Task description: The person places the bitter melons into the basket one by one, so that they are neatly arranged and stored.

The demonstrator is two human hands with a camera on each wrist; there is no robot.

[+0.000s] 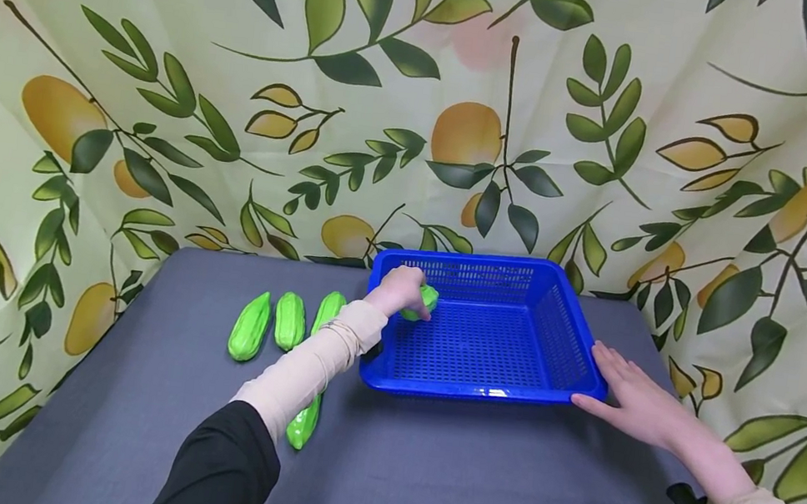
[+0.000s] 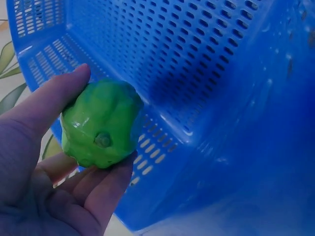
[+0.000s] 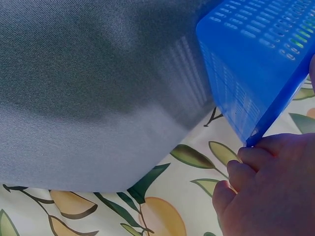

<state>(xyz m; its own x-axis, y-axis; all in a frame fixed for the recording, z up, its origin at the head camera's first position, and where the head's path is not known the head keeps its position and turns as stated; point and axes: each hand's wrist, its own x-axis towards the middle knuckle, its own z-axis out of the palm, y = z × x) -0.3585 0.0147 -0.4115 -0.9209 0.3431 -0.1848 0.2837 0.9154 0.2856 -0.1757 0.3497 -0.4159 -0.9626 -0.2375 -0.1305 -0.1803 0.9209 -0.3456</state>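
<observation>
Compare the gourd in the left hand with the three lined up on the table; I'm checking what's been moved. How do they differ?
The held gourd is inside the basket, above its floor; the row of three lies on the table left of it. The left hand grips the held one; nothing touches the row. All are glossy, green and ridged.

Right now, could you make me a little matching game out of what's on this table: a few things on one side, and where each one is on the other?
Things:
1. left hand
2. right hand
3. blue basket
4. three green gourds

Places:
a. lying side by side left of the basket
b. resting against the basket's right rim
c. on the grey table, by the leafy curtain
d. over the basket, holding a green gourd

Pairs: 1-d, 2-b, 3-c, 4-a
</observation>
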